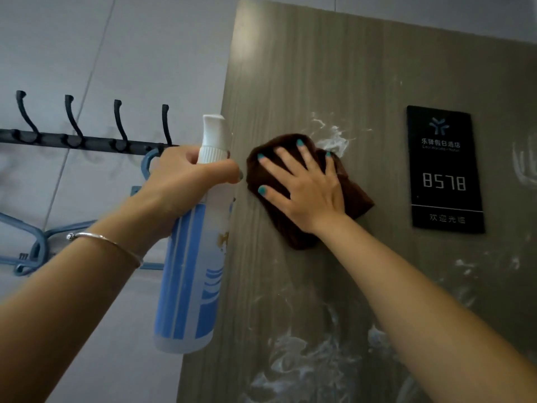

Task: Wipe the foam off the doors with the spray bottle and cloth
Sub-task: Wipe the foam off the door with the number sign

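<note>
A grey-brown wood-grain door [319, 68] fills the right half of the view. White foam [334, 139] streaks it just above a dark brown cloth [357, 196], and more foam [296, 362] smears the lower part. My right hand [302, 187] lies flat on the cloth with fingers spread, pressing it against the door. My left hand [186, 181] grips the neck of a white and blue spray bottle [194, 274], held upright beside the door's left edge with its nozzle at the top.
A black room sign [444, 170] reading 8578 is fixed to the door right of the cloth. On the tiled wall at the left hangs a black hook rail [87, 138], with blue hangers [37, 242] below it.
</note>
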Demonstrator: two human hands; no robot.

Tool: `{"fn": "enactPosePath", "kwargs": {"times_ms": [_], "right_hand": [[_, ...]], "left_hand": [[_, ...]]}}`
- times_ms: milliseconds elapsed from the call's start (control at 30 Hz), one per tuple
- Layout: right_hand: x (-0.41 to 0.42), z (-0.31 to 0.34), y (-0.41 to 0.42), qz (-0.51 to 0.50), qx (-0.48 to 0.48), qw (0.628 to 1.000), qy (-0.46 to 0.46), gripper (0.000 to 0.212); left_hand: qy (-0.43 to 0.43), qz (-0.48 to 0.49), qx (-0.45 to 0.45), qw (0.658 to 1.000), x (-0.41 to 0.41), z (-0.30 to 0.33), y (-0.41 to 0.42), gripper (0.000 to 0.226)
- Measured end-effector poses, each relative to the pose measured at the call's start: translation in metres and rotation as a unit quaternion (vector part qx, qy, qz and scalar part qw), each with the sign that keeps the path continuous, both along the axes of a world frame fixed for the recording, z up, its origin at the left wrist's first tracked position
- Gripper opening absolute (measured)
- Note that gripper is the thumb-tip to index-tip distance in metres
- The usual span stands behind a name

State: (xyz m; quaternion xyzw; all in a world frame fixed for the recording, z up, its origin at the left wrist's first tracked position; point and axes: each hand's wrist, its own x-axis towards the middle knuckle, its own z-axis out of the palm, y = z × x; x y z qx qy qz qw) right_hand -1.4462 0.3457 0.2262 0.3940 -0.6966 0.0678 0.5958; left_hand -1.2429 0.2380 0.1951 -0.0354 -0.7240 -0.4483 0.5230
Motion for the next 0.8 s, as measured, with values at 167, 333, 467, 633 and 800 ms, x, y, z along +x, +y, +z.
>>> {"fn": "enactPosePath", "kwargs": {"times_ms": [167,333,467,633,800], "right_hand": [[0.008,0.08,-0.011,0.015,-0.121,0.99,-0.076,0.059],[0.011,0.046,-0.015,0.025,-0.124,0.99,-0.058,0.061],[0.005,-0.038,-0.006,0.038,-0.058,0.998,0.001,0.062],[-0.015,-0.046,0.01,0.021,0.029,0.999,0.041,0.059],[-0.006,0.027,0.009,0.016,-0.049,0.998,-0.046,0.059]], "left_hand": [[0.001,-0.02,-0.003,1.0,0.002,-0.013,-0.001,0.054],[0.004,-0.025,-0.019,0.999,0.002,-0.019,-0.01,0.05],[0.023,-0.031,-0.011,0.999,0.0,-0.018,-0.003,0.051],[0.036,-0.05,0.006,0.998,-0.013,-0.01,0.012,0.035],[0.057,-0.038,0.037,0.997,-0.022,-0.001,0.017,0.053]]}}
